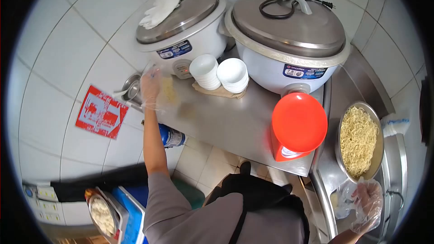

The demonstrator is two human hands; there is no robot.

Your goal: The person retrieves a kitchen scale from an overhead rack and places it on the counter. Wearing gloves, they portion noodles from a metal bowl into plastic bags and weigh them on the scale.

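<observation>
White tiled walls (97, 13) are curving round a steel surface (217, 124). Over its left end, a clear bag (168, 92) w/ yellowish contents (too blurry to ID) is hanging from the gloved left hand (150, 83), fingers pinching narrowly. White bowls (219, 74) are standing in 2 stacks on a cloth (241, 94), nr 2 rice cookers (262, 63). Farther right, a red scale (284, 148) is resting; beyond, a metal bowl (380, 151) is holding noodles (358, 140), w/ the gloved right hand (367, 204) hovering nr its rim, grip unclear.
</observation>
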